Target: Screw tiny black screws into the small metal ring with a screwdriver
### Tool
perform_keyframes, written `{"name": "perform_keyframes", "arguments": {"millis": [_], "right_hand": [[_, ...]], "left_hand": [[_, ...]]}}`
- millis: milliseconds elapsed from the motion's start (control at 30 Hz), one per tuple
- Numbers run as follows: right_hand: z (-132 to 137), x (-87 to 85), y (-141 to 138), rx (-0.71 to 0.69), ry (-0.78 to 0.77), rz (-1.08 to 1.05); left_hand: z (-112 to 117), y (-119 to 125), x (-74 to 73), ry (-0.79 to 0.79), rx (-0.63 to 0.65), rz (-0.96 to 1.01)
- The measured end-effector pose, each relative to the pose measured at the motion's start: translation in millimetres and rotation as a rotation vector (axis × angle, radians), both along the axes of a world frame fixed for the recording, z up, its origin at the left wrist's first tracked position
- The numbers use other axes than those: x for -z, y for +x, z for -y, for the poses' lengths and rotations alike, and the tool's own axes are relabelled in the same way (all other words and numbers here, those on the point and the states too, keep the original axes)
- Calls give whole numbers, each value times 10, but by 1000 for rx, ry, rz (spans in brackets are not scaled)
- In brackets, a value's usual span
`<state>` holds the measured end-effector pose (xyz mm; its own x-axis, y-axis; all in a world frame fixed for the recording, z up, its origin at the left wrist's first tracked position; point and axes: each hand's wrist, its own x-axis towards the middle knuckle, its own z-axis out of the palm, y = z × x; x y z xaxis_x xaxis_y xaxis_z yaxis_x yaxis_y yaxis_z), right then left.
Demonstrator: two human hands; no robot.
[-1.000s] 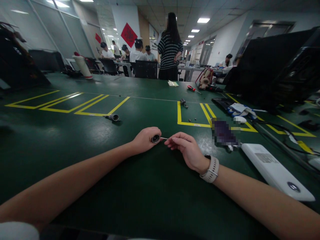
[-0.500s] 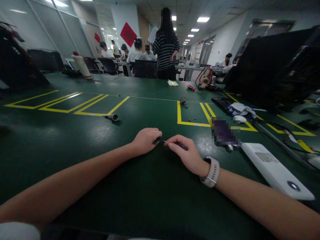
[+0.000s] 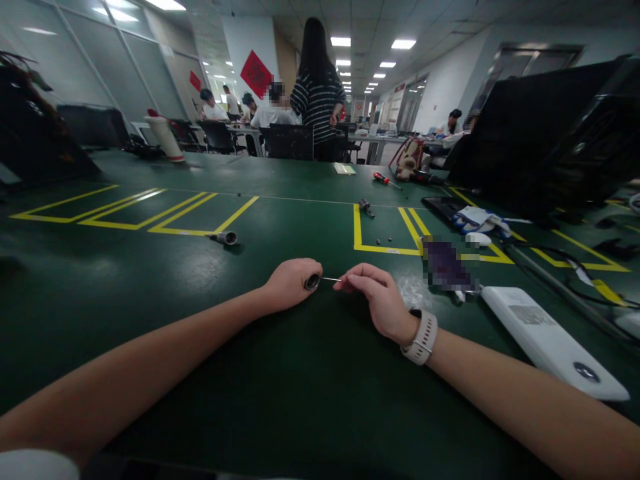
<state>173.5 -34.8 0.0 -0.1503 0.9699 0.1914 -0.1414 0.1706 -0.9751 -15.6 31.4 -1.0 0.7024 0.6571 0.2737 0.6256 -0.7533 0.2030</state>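
My left hand [image 3: 290, 283] is closed around a round metal connector shell [image 3: 312, 282], its dark open end turned to the right. In my right hand [image 3: 377, 297] is a slim screwdriver [image 3: 330, 279], pinched between thumb and fingers. The screwdriver's thin shaft reaches left to the shell's mouth; whether its tip touches inside cannot be made out. Its handle is hidden by my fingers. A similar metal connector [image 3: 225, 238] lies on the green table [image 3: 280, 387] beyond my left hand. Another metal connector part [image 3: 367, 208] and two tiny pieces [image 3: 384, 241] lie beyond my right hand.
Yellow tape [image 3: 357, 230] marks rectangles on the table. A red-handled screwdriver [image 3: 383, 178] lies farther back. At right are a white power bank [image 3: 555, 343], a blurred-out phone-like object [image 3: 447, 265], cables, a cloth [image 3: 483, 221] and a black monitor [image 3: 540, 133]. People are in the background.
My right hand has turned and the screwdriver's shaft now reaches the shell's mouth, its purple handle no longer showing. The shell's opening faces me slightly more. The standing person has shifted left.
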Motion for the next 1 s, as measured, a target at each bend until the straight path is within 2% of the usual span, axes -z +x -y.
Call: {"name": "perform_keyframes", "arguments": {"millis": [100, 167, 367, 533, 733, 900, 1000], "right_hand": [[55, -45, -1, 9, 119, 230], [67, -56, 0, -14, 134, 295], [-14, 38, 5, -54, 23, 87], [-24, 74, -22, -78, -47, -12], [27, 40, -9, -29, 105, 95], [42, -1, 7, -67, 106, 230], [45, -8, 3, -66, 120, 235]], "left_hand": [[25, 13, -14, 40, -34, -49], [28, 12, -17, 42, -27, -44], [-8, -9, -6, -49, 26, 113], [-44, -17, 26, -102, 18, 229], [-62, -24, 39, -119, 17, 269], [-39, -20, 17, -117, 26, 259], [-36, -18, 13, -111, 25, 246]]}}
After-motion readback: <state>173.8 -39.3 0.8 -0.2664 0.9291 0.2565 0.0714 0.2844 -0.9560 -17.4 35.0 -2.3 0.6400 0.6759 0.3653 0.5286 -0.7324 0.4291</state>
